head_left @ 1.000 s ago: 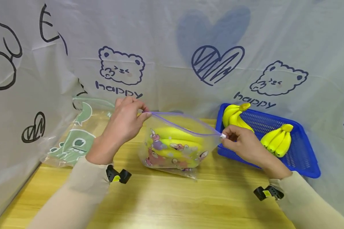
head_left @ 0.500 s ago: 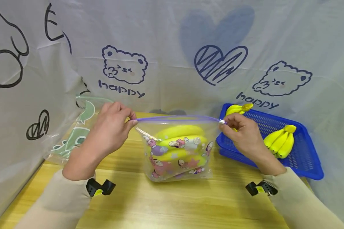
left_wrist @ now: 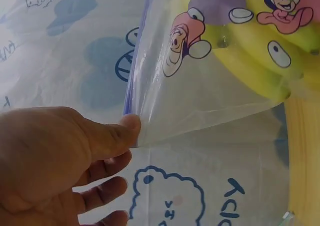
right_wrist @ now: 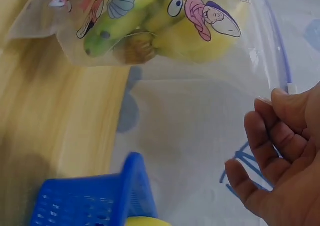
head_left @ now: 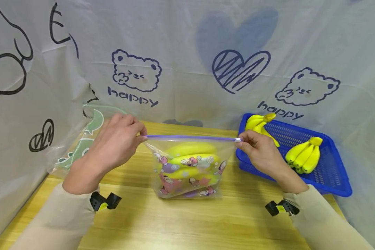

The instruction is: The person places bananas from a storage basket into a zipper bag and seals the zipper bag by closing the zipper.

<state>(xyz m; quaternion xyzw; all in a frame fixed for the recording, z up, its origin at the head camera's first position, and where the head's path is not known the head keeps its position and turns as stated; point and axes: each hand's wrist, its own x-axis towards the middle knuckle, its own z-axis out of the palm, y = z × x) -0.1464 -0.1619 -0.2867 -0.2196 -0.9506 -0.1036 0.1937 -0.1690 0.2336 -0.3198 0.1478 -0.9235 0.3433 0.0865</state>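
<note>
A clear zip bag (head_left: 187, 170) printed with pink and purple cartoon figures stands in the middle, with yellow bananas (head_left: 192, 149) inside. Its purple zip edge (head_left: 190, 138) is stretched straight between both hands. My left hand (head_left: 118, 140) pinches the left end of that edge between thumb and forefinger; the left wrist view shows the other fingers loosely bent. At the right end, my right hand (head_left: 260, 151) pinches the corner by the white slider (head_left: 238, 140). In the right wrist view the slider (right_wrist: 292, 88) sits against the thumb.
A blue basket (head_left: 340, 177) at the right holds two bunches of bananas, a front bunch (head_left: 304, 156) and a back bunch (head_left: 257, 123). Behind my left arm lies another clear bag with a green dinosaur print (head_left: 95, 121). A printed white cloth (head_left: 187, 86) hangs behind the wooden table (head_left: 175, 222).
The zip edge has gone from gaping to straight and drawn together. My left hand has moved left and down; the right hand stays at the slider end, slightly lower than before.
</note>
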